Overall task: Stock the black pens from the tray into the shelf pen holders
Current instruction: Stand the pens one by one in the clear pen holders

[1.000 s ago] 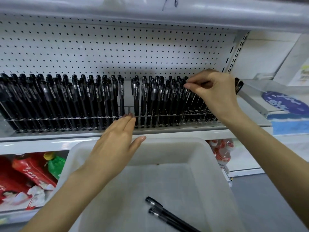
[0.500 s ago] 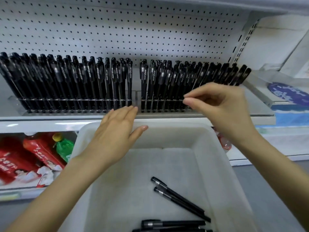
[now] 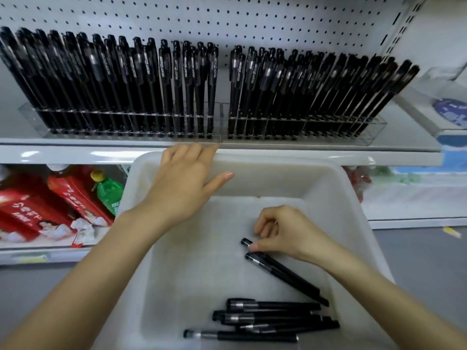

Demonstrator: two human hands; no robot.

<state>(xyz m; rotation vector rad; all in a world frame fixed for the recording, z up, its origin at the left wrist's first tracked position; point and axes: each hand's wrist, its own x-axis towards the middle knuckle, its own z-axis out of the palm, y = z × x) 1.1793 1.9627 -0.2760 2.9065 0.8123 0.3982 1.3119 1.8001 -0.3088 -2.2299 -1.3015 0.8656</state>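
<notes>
A white plastic tray (image 3: 353, 198) sits below the shelf. In it, several black pens (image 3: 265, 317) lie near the front, and two more lie diagonally. My right hand (image 3: 285, 233) is down in the tray, thumb and curled fingers pinching the cap end of one diagonal pen (image 3: 245, 241). The other diagonal pen (image 3: 285, 274) lies just beside it. My left hand (image 3: 184, 188) rests flat on the tray's far rim, fingers straight and reaching the shelf edge. The clear left pen holder (image 3: 32, 120) and right pen holder (image 3: 376, 132) are packed with upright black pens.
A white pegboard (image 3: 227, 18) backs the shelf. Red packages (image 3: 38, 213) and a green bottle (image 3: 108, 193) fill the lower shelf at left. A blue sign (image 3: 452, 114) sits at the right. Grey floor (image 3: 417, 261) shows to the right of the tray.
My right hand left the pens in the right holder and dropped into the tray onto a pen. The view tilted down. My left hand stayed on the rim.
</notes>
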